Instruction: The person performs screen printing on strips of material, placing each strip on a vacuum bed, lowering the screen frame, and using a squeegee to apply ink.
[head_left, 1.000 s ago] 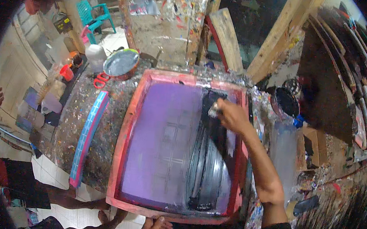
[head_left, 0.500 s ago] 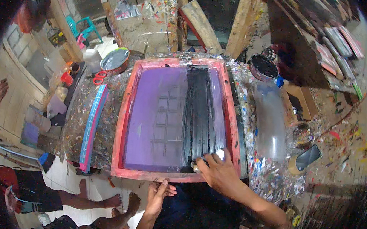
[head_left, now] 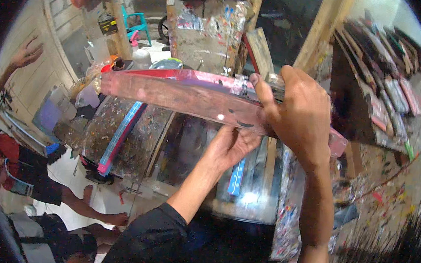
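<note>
The red wooden screen printing frame point(head_left: 183, 96) is lifted off the table and tilted, its near side facing me; most of its mesh is hidden. My left hand point(head_left: 231, 145) is under the near side, fingers curled against it and partly hidden. My right hand point(head_left: 301, 109) is at the right part of the frame, closed around what looks like a squeegee point(head_left: 276, 81), mostly hidden by the fingers. Below the raised frame, a blue strip with white marks point(head_left: 237, 177) lies on a dark, glossy printing board point(head_left: 205, 195).
A blue and pink strip point(head_left: 121, 137) lies on the paint-spattered table point(head_left: 117, 117) at left. A tub point(head_left: 167, 63) stands behind the frame. Wooden-handled tools point(head_left: 392, 86) are stacked at right. Another person's legs point(head_left: 90, 211) are at lower left, and a hand point(head_left: 28, 53) is at far left.
The frame was flat on the table and is now raised and tilted. My left hand has moved up under it, my right hand up and away from me. The board beneath is uncovered.
</note>
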